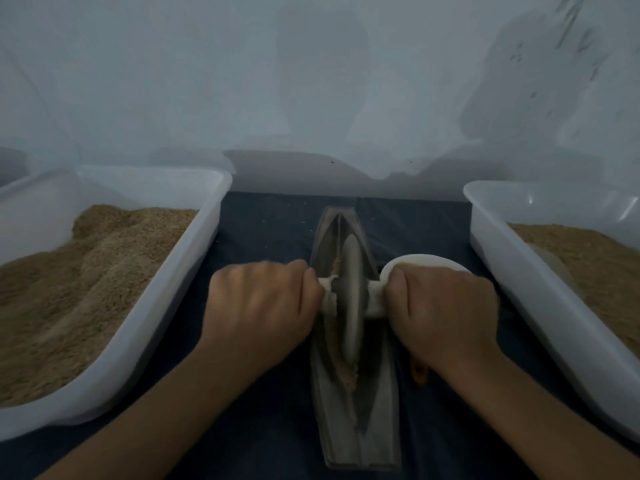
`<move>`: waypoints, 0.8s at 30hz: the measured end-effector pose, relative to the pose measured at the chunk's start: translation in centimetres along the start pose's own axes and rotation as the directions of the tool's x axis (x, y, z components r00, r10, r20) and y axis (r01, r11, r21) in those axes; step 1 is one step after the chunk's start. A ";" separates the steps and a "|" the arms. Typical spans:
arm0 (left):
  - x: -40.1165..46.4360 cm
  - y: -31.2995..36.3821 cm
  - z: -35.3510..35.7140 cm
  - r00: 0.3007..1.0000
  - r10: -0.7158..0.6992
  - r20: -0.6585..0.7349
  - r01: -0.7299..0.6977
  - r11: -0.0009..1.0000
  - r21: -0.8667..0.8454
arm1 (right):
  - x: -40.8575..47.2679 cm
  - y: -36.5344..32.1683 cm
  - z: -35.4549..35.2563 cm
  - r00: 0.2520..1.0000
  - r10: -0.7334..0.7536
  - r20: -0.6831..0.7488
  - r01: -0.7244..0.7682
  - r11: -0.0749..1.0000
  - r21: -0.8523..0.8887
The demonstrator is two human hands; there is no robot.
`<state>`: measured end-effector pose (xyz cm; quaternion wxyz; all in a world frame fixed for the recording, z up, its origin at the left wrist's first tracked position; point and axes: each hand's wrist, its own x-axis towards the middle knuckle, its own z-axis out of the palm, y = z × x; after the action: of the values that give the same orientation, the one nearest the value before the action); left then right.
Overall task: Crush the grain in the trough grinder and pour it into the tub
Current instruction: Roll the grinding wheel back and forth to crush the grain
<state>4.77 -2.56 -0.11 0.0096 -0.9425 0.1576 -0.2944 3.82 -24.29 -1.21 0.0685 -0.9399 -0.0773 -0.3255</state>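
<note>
Leftmost, a white rectangular plastic tub (194, 244) stands on a dark blue cloth (270, 230), heaped with tan grain (86, 278) that slopes up toward its far left corner. Just beside its inner wall, the left hand (259, 306) is curled into a fist round the left end of a pale cylindrical axle handle (325, 296), knuckles up, fingers wrapped fully about it so that only a short stub of handle shows by the thumb.

At the middle lies a long, narrow, boat-shaped grey metal trough grinder (349, 441), running away from the person along the cloth. A grey metal grinding wheel (349, 299) stands upright on edge in its groove, the axle passing through its hub. A thin line of crushed brown grain (343, 362) lies along the trough's groove on the wheel's left side, and a little clings by the hub.

To the right of the wheel, the right hand (443, 306) likewise grips the other end of the handle, fingers closed tightly round it, thumb pointing toward the wheel. Behind this hand a white rounded scoop-like object (426, 261) shows in part; below the wrist a small orange object (419, 370) peeks out, too hidden to tell.

Farthest right, a second white plastic tub (512, 271) holds a flatter bed of the same tan grain (588, 258). Behind everything hangs a pale, wrinkled plastic sheet (311, 81).
</note>
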 end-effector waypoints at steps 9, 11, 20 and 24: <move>6.8 -2.0 4.6 0.952 -0.153 0.265 0.169 0.985 -0.038 | 9.0 0.9 2.0 0.918 -0.017 0.397 0.084 0.985 -0.151; 5.0 -1.7 3.8 0.990 -0.049 0.135 0.049 0.999 0.006 | 7.4 0.3 1.2 0.942 -0.016 0.335 0.081 0.980 -0.181; -1.8 -1.0 2.0 0.994 0.024 -0.105 -0.053 0.959 -0.277 | -1.3 -1.6 -2.5 0.996 -0.071 0.052 0.080 0.973 -0.217; 1.0 -0.9 2.4 0.994 0.084 -0.069 -0.086 0.996 -0.027 | 2.0 -0.7 -0.6 0.984 -0.007 0.180 0.047 0.974 -0.221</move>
<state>7.14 -2.13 -1.42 0.0029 -0.9245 0.2022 -0.3231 4.87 -23.47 0.56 -0.0498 -0.9658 -0.0585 -0.2477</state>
